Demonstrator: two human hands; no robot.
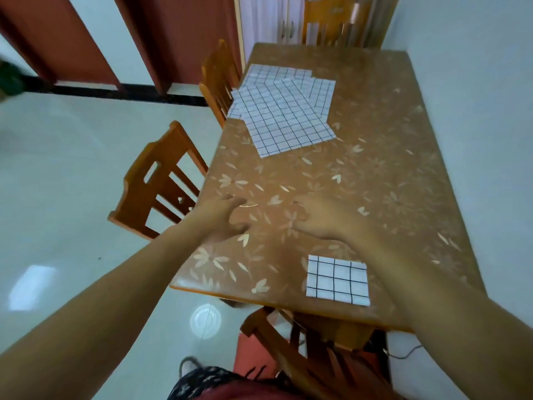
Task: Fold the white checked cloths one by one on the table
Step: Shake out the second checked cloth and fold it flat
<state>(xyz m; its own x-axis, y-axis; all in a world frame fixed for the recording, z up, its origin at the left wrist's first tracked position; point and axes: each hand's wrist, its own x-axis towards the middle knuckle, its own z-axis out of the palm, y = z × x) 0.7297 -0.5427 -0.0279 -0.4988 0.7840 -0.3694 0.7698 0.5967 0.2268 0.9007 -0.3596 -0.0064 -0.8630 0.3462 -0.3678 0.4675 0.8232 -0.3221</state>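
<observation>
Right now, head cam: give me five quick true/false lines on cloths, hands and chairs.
1. A folded cloth lies near the table's close edge. True.
2. The left hand holds a cloth. False: both hands are empty, the right hand too, above bare table.
3. The unfolded cloths lie overlapping at the far left of the table. True.
4. The folded cloth sits on top of the pile. False: it lies apart, well nearer the person.
5. No chairs are in view. False: wooden chairs stand along the table's left side and ends.
</observation>
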